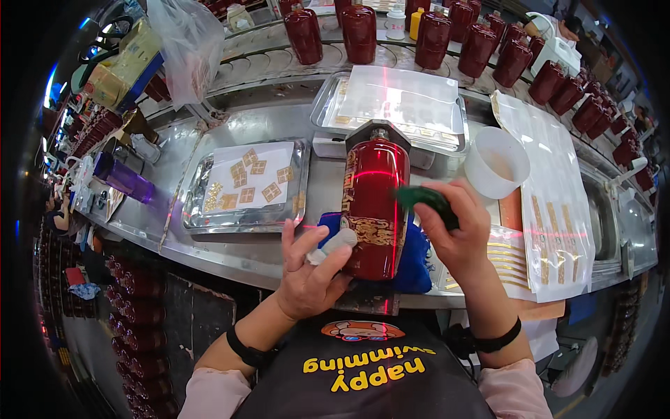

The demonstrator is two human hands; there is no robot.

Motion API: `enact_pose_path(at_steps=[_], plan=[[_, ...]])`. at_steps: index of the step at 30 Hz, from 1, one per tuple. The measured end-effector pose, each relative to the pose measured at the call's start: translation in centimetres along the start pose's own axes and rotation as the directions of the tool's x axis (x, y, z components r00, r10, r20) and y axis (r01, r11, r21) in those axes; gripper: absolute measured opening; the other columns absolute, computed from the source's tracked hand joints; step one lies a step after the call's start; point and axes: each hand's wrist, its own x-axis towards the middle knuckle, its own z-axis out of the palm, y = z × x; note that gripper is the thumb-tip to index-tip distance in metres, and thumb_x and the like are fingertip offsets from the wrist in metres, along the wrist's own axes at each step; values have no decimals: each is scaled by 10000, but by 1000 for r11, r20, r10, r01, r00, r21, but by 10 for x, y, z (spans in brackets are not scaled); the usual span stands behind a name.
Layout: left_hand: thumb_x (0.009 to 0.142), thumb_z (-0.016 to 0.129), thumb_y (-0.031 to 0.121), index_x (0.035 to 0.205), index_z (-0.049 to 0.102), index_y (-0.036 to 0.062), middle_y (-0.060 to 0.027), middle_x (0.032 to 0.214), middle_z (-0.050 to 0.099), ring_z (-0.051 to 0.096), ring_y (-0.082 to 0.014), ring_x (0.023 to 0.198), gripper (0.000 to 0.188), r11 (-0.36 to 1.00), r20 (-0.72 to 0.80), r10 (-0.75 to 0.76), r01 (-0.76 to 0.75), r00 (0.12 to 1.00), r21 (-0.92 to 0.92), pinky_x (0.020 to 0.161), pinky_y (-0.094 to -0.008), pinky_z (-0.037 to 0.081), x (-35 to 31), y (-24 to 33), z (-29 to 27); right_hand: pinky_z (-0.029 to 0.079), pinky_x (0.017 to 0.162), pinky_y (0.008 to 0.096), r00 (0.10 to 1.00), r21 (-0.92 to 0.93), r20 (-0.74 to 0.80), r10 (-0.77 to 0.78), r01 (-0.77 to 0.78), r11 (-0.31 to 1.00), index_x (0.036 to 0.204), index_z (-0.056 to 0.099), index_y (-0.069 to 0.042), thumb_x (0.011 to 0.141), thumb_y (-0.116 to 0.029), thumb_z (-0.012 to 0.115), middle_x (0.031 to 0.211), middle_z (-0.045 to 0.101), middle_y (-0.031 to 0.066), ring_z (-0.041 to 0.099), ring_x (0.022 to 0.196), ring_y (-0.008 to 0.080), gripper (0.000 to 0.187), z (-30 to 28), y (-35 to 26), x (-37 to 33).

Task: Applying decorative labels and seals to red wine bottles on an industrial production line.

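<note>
Your stainless-steel bench (276, 115) spreads across the view, with a curved conveyor (265, 66) behind it carrying a row of dark-red glossy bottles (359, 35). At your right, a long translucent backing sheet (551, 188) bears gold strips. Beyond your work, a stack of white sheets (401, 91) sits in a shallow metal tray (462, 129); a second metal tray (237, 228), at your left, holds a white sheet with square gold stickers (247, 194) scattered on it.

The red bottle (377, 188) you are working on lies in front of you, between your hands, its neck pointing away and its base toward you, over a blue cloth (415, 269). Gold characters run down its left side, an ornate gold band (375, 231) crosses its lower part, and red light lines fall on it. A white plastic tub (481, 171) stands to its right, and a purple drinking bottle (129, 180) lies tilted at far left.

Your left hand (314, 272) is at the bottle's lower left with its fingers spread; one wears a pale finger cover (342, 239) and reaches the bottle's edge beside the band. Your right hand (460, 234) pinches a dark-green hand tool (436, 206) between thumb and fingers, at the bottle's right side. The tool's tip is blurred, so you cannot tell whether it touches the glossy surface.
</note>
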Motion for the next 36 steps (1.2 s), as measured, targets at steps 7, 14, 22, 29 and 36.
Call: enact_pose_path(at_steps=[7,14,22,29,36], plan=[[764,731,209,1239,526,70,-151,1201,604,468,-324,1255,536,999,20,51,-51,998,-6,1115,-629,132,6,1,-6,423,661,372,921,152,346,-179,133,979,955,674,-85,711,-59,772,845,581,75,552,771,252,264,-8,-10,-4],[737,758,269,1331,469,-6,-176,1276,562,438,-368,1288,716,992,24,-111,112,994,-64,1097,-640,147,7,-4,-3,426,633,368,768,102,440,-465,471,876,924,679,-71,713,-51,739,822,564,81,544,721,261,220,-5,-11,-5],[781,722,312,1367,410,-50,-172,1303,548,423,-392,1295,756,986,8,-117,118,993,-122,1101,-638,128,11,-4,0,395,655,359,777,15,364,-514,547,837,962,665,-92,678,-29,730,817,570,55,525,738,234,298,-4,-12,-10],[779,721,333,1396,357,-76,-225,1289,521,383,-399,1323,825,996,93,-88,88,992,5,1100,-632,134,5,-7,-6,445,636,345,947,-254,76,-312,321,913,1025,662,-75,697,-61,759,816,552,71,559,724,239,342,1,-9,0],[763,726,382,1417,322,-81,-236,1306,501,333,-379,1365,897,962,107,-228,241,968,-132,1104,-625,96,7,-9,2,447,583,337,988,124,149,29,-48,991,981,655,-55,724,-50,751,811,573,88,550,693,255,274,4,-6,-2]])
